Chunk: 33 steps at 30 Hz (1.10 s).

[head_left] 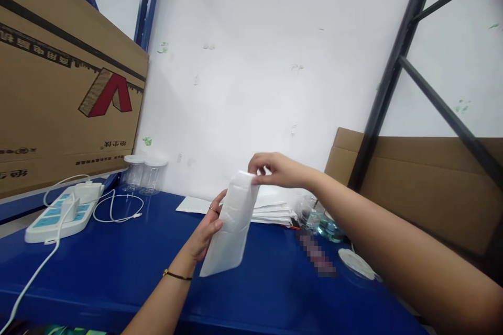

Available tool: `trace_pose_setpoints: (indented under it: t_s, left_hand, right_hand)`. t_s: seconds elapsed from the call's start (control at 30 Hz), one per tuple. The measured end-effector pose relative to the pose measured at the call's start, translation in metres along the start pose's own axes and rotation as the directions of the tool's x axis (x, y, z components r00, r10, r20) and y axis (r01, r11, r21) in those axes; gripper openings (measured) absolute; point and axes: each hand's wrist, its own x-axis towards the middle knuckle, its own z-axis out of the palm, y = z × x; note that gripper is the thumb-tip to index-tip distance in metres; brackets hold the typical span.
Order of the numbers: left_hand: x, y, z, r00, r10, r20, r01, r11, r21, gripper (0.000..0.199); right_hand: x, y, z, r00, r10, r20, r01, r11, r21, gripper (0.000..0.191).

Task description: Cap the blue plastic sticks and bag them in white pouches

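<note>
A narrow, whitish, translucent pouch [231,225] is held tilted above the blue table [137,261], its upper end leaning right. My left hand [206,230] grips its left side, with the thumb on the near face and the other fingers partly hidden behind. At the top edge, my right hand [275,168] pinches the upper right corner between thumb and fingers. Behind the pouch lies a stack of white envelopes or sheets [275,212], partly covered by it. Whether anything is inside the pouch cannot be made out.
A white power strip [58,233] with cables and two clear lidded jars [153,175] stand at the left. Large cardboard box [58,94] rises behind them. Clear plastic items [328,225], a pixelated strip [316,254] and a white round lid [357,264] lie at the right.
</note>
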Motion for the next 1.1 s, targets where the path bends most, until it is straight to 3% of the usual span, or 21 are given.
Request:
trace_pose_setpoints:
  t_s: [0.1,0.2,0.3,0.37,0.4,0.47,0.53,0.6,0.7,0.77,0.8,0.83,0.97,1.03,1.1]
  left_hand:
    - [0.001,0.006,0.006,1.0,-0.011,0.003,0.011,0.993,0.117,0.078]
    - [0.006,0.003,0.015,0.999,-0.045,-0.028,0.051,0.968,0.244,0.052]
    - [0.01,-0.002,0.022,0.994,-0.006,-0.105,0.037,0.953,0.301,0.037]
    - [0.011,-0.003,0.021,0.986,0.031,-0.167,0.029,0.939,0.341,0.037]
    - [0.012,-0.003,0.02,0.981,0.047,-0.187,0.025,0.93,0.366,0.037]
    - [0.013,-0.002,0.015,0.977,0.083,-0.198,0.009,0.905,0.426,0.036]
    - [0.016,0.001,0.009,0.974,0.126,-0.189,-0.016,0.867,0.498,0.033]
    - [0.02,0.004,0.001,0.969,0.172,-0.179,-0.033,0.803,0.595,0.031]
    - [0.028,0.007,-0.015,0.91,0.357,-0.213,-0.064,0.628,0.776,0.031]
    - [0.03,0.006,-0.032,0.829,0.494,-0.262,-0.038,0.518,0.855,0.038]
    - [0.03,0.005,-0.042,0.797,0.527,-0.296,-0.004,0.494,0.869,0.04]
    - [0.029,0.004,-0.052,0.779,0.529,-0.337,0.041,0.493,0.869,0.042]
    - [0.023,-0.002,-0.085,0.717,0.448,-0.534,0.215,0.586,0.781,0.043]
    - [0.021,-0.003,-0.09,0.678,0.423,-0.601,0.245,0.641,0.727,0.042]
    - [0.02,-0.003,-0.09,0.668,0.391,-0.634,0.258,0.677,0.689,0.041]
  right_hand:
    - [-0.004,0.002,-0.004,0.996,0.08,-0.036,-0.081,0.997,-0.016,0.012]
    - [-0.006,0.006,0.004,0.99,0.14,0.015,-0.14,0.99,-0.006,0.014]
    - [-0.008,0.006,0.019,0.963,0.142,-0.23,-0.172,0.979,-0.114,0.014]
    - [-0.012,0.002,0.03,0.908,0.065,-0.414,-0.175,0.956,-0.235,0.024]
    - [-0.014,-0.001,0.035,0.897,0.022,-0.441,-0.168,0.94,-0.296,0.029]
    - [-0.016,-0.006,0.047,0.932,0.005,-0.362,-0.154,0.909,-0.387,0.033]
    - [-0.015,-0.008,0.058,0.975,0.094,-0.202,-0.17,0.899,-0.403,0.03]
    - [-0.01,-0.002,0.067,0.978,0.198,-0.07,-0.21,0.918,-0.337,0.026]
    - [0.001,0.027,0.078,0.958,0.275,-0.083,-0.284,0.949,-0.135,0.032]
    - [0.007,0.058,0.083,0.901,0.396,-0.179,-0.394,0.918,0.049,0.031]
    - [0.008,0.076,0.085,0.841,0.507,-0.189,-0.48,0.861,0.17,0.03]
    - [0.008,0.095,0.086,0.748,0.638,-0.185,-0.58,0.763,0.287,0.029]
    - [-0.007,0.16,0.1,0.601,0.779,-0.177,-0.729,0.625,0.279,0.029]
    - [-0.017,0.181,0.113,0.509,0.84,-0.188,-0.814,0.541,0.212,0.027]
    - [-0.025,0.192,0.129,0.432,0.871,-0.232,-0.875,0.468,0.126,0.023]
